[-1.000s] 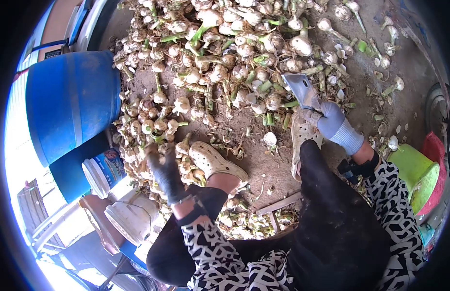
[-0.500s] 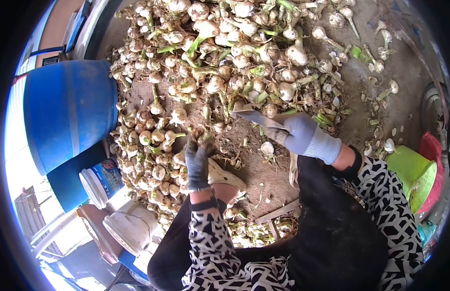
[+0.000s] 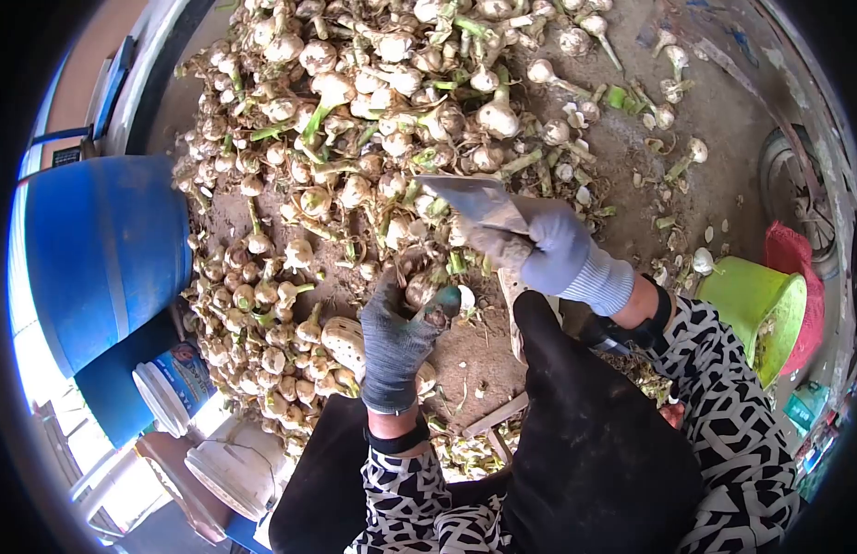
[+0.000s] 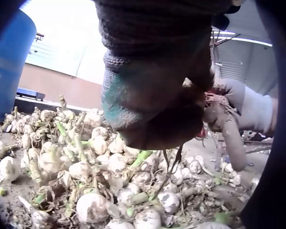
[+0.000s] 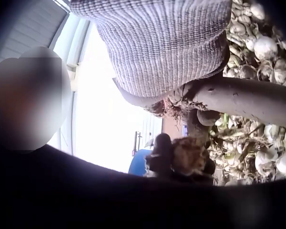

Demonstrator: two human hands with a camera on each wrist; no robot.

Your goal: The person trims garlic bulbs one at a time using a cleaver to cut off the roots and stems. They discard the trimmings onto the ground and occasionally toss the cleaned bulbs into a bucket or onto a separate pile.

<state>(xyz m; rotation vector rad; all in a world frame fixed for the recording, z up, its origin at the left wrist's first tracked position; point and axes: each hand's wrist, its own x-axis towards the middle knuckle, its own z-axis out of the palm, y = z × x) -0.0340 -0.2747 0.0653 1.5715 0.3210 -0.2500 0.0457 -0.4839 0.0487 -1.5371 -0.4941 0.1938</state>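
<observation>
One left hand (image 3: 393, 343) pinching one garlic bulb (image 3: 417, 290), one right hand (image 3: 560, 251) clamped round one metal blade (image 3: 479, 201) — one green bucket (image 3: 735, 288).

No readable text, bucket label (image 3: 188, 372) blurred.

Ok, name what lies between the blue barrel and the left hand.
In the head view: garlic bulbs, then a cream clog nearest the left hand.

Right fingers (image 3: 493, 244) blurred, head view
</observation>
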